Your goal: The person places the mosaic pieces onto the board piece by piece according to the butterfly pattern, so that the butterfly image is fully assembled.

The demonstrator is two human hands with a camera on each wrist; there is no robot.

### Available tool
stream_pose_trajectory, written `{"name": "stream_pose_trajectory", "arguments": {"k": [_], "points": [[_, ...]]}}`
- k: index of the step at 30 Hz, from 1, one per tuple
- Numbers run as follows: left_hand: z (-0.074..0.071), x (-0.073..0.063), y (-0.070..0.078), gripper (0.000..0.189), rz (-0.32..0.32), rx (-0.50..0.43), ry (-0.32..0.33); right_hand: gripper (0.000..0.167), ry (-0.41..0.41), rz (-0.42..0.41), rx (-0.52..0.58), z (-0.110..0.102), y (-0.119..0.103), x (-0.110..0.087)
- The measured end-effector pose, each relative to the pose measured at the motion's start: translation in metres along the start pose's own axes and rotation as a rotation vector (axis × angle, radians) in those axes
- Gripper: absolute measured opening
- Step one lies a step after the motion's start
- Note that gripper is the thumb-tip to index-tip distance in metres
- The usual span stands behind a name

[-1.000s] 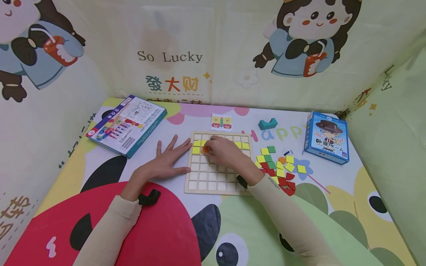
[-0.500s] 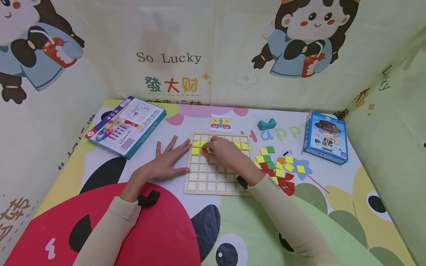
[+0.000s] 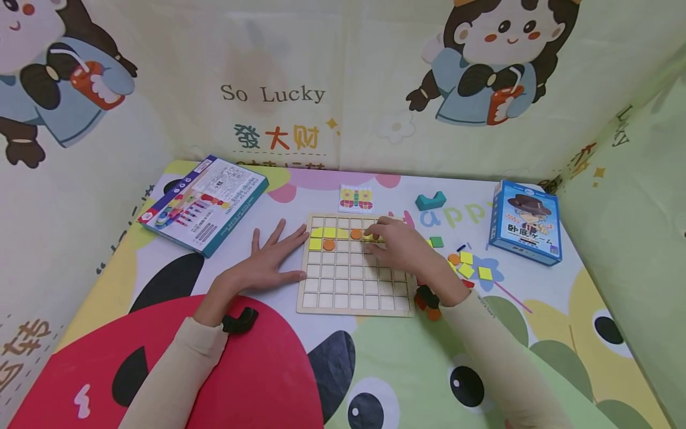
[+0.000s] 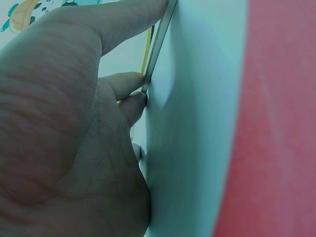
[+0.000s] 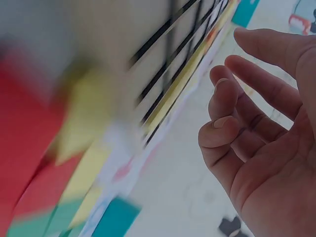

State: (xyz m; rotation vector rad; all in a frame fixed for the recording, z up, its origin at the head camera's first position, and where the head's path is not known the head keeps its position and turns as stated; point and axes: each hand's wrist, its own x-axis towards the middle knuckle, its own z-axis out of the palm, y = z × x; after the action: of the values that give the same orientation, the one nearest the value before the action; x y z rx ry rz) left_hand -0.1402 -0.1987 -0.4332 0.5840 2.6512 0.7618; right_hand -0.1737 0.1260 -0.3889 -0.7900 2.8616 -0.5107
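Observation:
A wooden grid board [image 3: 340, 286] lies in the middle of the table. Yellow squares [image 3: 315, 244] fill several cells of its upper rows. One orange disc [image 3: 329, 245] sits in the second row, and another orange disc [image 3: 356, 234] is higher up. My left hand [image 3: 270, 262] lies with fingers spread, its fingertips and thumb at the board's left edge. Over the board's upper right hovers my right hand [image 3: 404, 247], covering some cells there. In the right wrist view its fingers [image 5: 222, 131] are loosely bent, with nothing between them and the thumb.
Loose yellow squares [image 3: 485, 273], green pieces [image 3: 436, 242] and red pieces lie right of the board, partly behind my right arm. Beyond the board are a butterfly pattern card [image 3: 356, 198] and a teal block [image 3: 430, 201]. Boxes stand at left [image 3: 203, 202] and right [image 3: 525, 221].
My right hand has let go of the orange disc in the second row and moved right across the board, uncovering another orange disc in the upper row. My left hand has stayed in place.

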Motion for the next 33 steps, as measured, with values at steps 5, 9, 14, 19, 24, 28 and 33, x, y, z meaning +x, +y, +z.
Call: {"name": "stream_pose_trajectory", "arguments": {"k": [5, 9, 14, 19, 24, 28, 33], "points": [[0.0, 0.0, 0.001, 0.1, -0.004, 0.004, 0.001, 0.033, 0.015, 0.082, -0.003, -0.011, 0.03, -0.023], [0.0, 0.0, 0.002, 0.1, -0.005, 0.003, -0.001, 0.035, 0.01, 0.145, -0.007, -0.019, 0.05, -0.041], [0.0, 0.001, 0.001, 0.101, -0.008, 0.01, -0.004, 0.033, 0.011, 0.187, -0.013, -0.027, 0.073, -0.063], [0.0, 0.001, 0.001, 0.1, -0.008, 0.008, -0.005, 0.03, 0.013, 0.252, 0.019, -0.033, 0.096, -0.085], [0.0, 0.001, 0.001, 0.1, -0.007, 0.012, -0.011, 0.028, 0.031, 0.28, 0.025, -0.037, 0.116, -0.104], [-0.001, 0.001, 0.002, 0.1, -0.005, 0.011, -0.01, 0.026, 0.032, 0.278, 0.033, -0.039, 0.13, -0.117], [-0.001, 0.001, 0.002, 0.1, -0.007, 0.011, -0.008, 0.034, 0.0, 0.278, 0.035, -0.039, 0.143, -0.126]]}}
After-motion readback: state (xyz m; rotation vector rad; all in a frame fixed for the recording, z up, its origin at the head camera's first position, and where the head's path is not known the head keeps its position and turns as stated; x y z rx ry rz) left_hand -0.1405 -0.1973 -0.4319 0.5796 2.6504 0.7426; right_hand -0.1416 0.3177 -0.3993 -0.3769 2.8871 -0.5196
